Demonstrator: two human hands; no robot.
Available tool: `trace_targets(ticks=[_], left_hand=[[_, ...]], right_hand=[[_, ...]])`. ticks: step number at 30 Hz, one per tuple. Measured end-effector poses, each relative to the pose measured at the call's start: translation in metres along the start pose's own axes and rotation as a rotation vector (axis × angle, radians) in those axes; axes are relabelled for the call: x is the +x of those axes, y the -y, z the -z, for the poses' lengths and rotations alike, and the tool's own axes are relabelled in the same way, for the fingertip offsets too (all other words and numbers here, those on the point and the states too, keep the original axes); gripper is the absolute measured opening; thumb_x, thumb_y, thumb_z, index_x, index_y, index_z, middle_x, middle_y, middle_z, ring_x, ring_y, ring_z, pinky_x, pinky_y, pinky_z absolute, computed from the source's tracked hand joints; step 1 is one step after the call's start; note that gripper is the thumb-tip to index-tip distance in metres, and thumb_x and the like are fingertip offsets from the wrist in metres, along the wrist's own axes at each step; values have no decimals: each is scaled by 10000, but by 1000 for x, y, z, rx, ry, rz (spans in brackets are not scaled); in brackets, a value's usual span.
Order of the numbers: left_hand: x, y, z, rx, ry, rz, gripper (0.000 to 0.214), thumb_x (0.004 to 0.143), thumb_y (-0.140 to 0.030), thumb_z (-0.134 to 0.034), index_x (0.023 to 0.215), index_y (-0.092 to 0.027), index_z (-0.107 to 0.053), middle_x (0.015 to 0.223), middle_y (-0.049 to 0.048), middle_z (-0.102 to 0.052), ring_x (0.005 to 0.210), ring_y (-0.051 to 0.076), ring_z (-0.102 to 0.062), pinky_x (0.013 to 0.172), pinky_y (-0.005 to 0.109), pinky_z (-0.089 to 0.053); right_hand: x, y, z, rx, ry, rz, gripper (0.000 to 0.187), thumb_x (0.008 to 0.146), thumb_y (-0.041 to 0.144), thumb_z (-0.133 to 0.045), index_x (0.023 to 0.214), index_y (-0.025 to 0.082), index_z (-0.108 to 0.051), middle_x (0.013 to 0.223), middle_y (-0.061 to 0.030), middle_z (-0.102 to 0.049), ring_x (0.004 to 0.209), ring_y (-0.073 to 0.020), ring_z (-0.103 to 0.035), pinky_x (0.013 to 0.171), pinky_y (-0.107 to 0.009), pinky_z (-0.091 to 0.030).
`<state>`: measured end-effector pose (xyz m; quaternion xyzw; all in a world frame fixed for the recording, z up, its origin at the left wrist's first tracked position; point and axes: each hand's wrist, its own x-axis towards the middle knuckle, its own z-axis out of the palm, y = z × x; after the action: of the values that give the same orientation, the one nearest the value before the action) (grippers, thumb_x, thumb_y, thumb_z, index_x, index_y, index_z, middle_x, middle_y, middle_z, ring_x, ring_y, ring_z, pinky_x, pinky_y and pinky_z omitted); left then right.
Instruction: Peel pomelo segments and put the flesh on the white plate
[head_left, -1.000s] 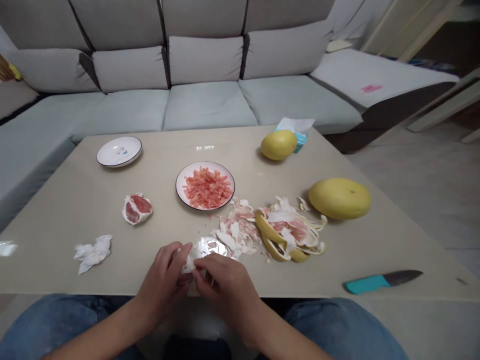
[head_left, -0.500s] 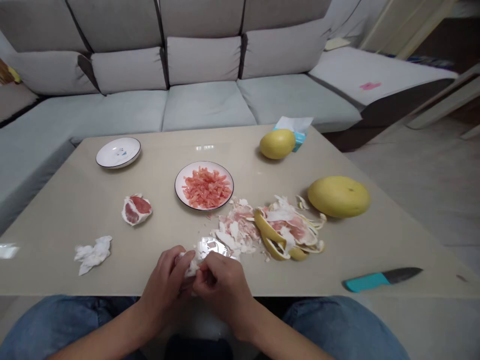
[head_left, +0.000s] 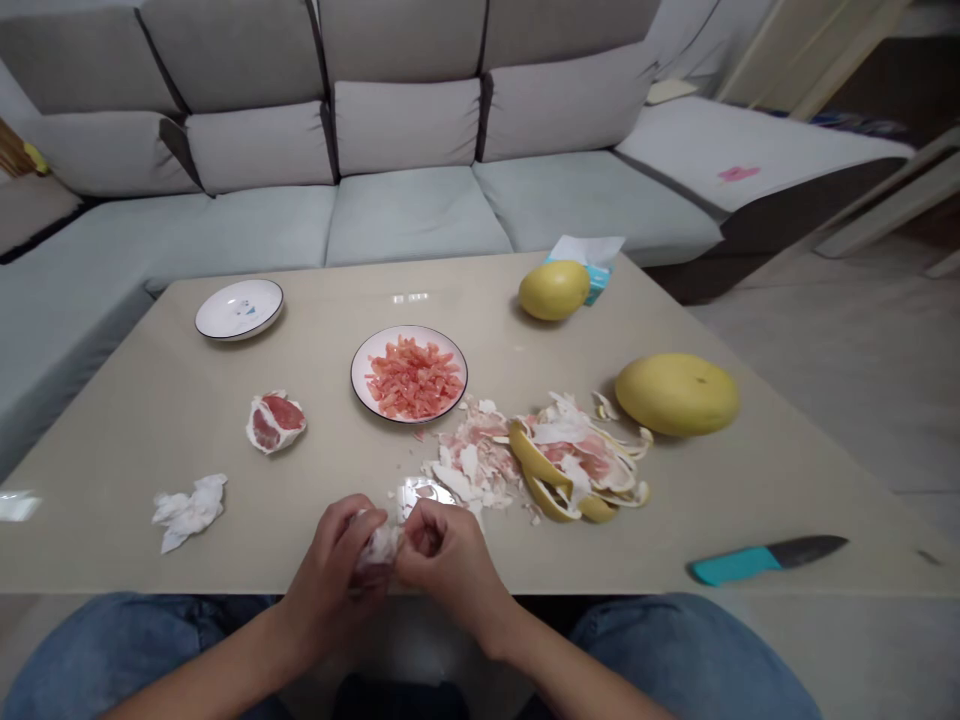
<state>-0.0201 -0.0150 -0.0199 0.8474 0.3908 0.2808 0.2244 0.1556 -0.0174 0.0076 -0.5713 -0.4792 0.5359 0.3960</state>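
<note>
Both my hands meet at the table's near edge around a pomelo segment (head_left: 377, 553) with white membrane and pink flesh. My left hand (head_left: 334, 575) cups the segment from the left, fingers curled round it. My right hand (head_left: 442, 560) pinches the membrane at its right end. Just beyond them lies a heap of white pith and yellow peel (head_left: 547, 460). A white plate of pink pomelo pieces (head_left: 409, 375) stands further back at the centre. A larger unpeeled chunk of pomelo (head_left: 274, 421) rests to the left.
Two whole yellow pomelos (head_left: 677, 394) (head_left: 554, 289) lie at the right, one before a tissue box (head_left: 596, 262). A knife with a teal handle (head_left: 765, 558) lies near the right front edge. An empty plate (head_left: 239, 308) sits far left, a crumpled tissue (head_left: 187, 508) near left. A grey sofa stands behind.
My hands have drawn slightly closer to me and tightened on the segment; my right fingers have shifted from covering it to pinching its membrane at the right end.
</note>
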Motion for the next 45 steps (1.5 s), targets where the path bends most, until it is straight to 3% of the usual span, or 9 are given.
trace_targets(ticks=[6, 12, 17, 21, 26, 32, 37, 41, 45], left_hand=[[1, 0, 1, -120, -57, 1, 722, 638, 5, -572, 1271, -261, -348, 1183, 106, -414, 1102, 258, -478, 906, 372, -448], [3, -8, -2, -303, -190, 24, 755, 600, -16, -644, 1254, -273, -369, 1140, 82, -450, 1077, 255, -493, 902, 370, -441], [6, -11, 8, -610, -280, 329, 707, 637, -90, -728, 1228, -307, -404, 1158, 66, -493, 980, 218, -561, 806, 314, -486], [14, -5, 23, -883, -335, 462, 649, 655, -151, -770, 1192, -309, -443, 1170, 62, -518, 945, 210, -584, 761, 303, -507], [19, -3, 31, -1206, -188, 636, 749, 642, -244, -804, 1293, -327, -443, 1218, 77, -527, 961, 224, -572, 697, 308, -529], [22, -10, 40, -1466, -9, 629, 760, 673, -324, -774, 1359, -277, -448, 1317, 139, -496, 1029, 286, -557, 742, 393, -547], [21, -10, 42, -1615, 32, 682, 760, 677, -269, -767, 1367, -267, -449, 1360, 150, -501, 1117, 328, -553, 916, 529, -485], [18, -4, 39, -1787, -41, 797, 587, 742, -254, -713, 1297, -254, -523, 1277, 125, -597, 1112, 315, -597, 939, 521, -475], [21, -4, 36, -1946, -145, 983, 328, 817, -276, -643, 1134, -189, -632, 1187, 126, -663, 1118, 292, -620, 990, 467, -457]], right_hand=[[4, 8, 6, 408, 251, -266, 137, 614, 287, -616, 647, 187, -529, 493, 61, -557, 429, -106, -539, 453, -225, -445], [0, 9, 0, 519, 258, -278, 111, 613, 277, -572, 657, 176, -556, 397, 81, -505, 365, -81, -498, 404, -178, -350], [2, 4, 2, 601, 186, -220, 75, 606, 238, -548, 645, 175, -562, 397, 108, -451, 325, -43, -327, 418, -221, -421], [12, 2, 15, 582, 163, -157, 58, 647, 236, -543, 671, 185, -553, 407, 113, -424, 349, -51, -309, 453, -230, -426], [25, 6, 39, 281, 121, -69, 72, 706, 248, -474, 711, 199, -526, 469, 86, -449, 411, -88, -396, 465, -217, -351], [35, 15, 72, -546, -171, 258, 253, 836, 220, -375, 588, 203, -418, 588, 15, -495, 594, -144, -476, 568, -258, -317], [37, 5, 81, -1144, -134, 145, 195, 848, 191, -527, 667, 178, -600, 718, -62, -654, 601, -166, -550, 515, -277, -228], [37, 2, 83, -1345, -149, 111, 126, 852, 149, -550, 816, 177, -668, 796, -95, -673, 616, -192, -588, 482, -288, -199], [31, 10, 77, -1230, -313, 286, 181, 907, 207, -500, 858, 176, -672, 936, -113, -659, 740, -218, -609, 533, -286, -322]])
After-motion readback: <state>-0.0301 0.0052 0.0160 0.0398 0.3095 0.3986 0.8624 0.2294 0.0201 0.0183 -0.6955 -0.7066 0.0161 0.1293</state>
